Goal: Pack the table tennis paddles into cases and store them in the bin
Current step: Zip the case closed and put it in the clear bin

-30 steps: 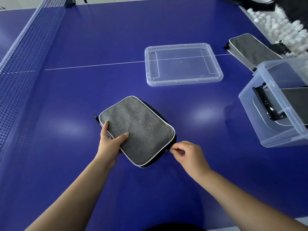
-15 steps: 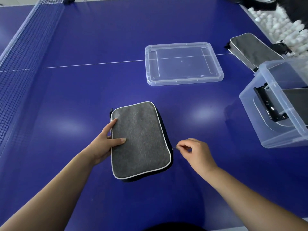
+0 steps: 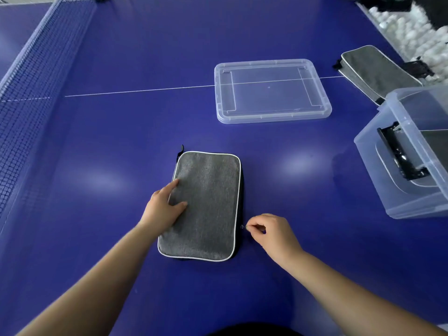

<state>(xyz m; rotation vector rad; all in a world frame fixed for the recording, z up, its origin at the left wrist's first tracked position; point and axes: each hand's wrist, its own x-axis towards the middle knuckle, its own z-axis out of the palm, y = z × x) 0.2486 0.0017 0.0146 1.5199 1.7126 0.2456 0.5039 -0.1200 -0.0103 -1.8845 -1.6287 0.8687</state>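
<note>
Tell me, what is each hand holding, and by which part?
The right hand pinches the grey case by its zipper pull. The left hand only rests flat on it.

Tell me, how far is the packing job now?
Done: one case lies in the bin. In hand: the left hand presses the near grey case while the right hand pinches its zipper pull. Left: binning it, the far case, and the lid.

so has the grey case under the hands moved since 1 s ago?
Yes. The grey case has turned clockwise: its long edges now run roughly square to the white centre line, not diagonal to it.
</note>
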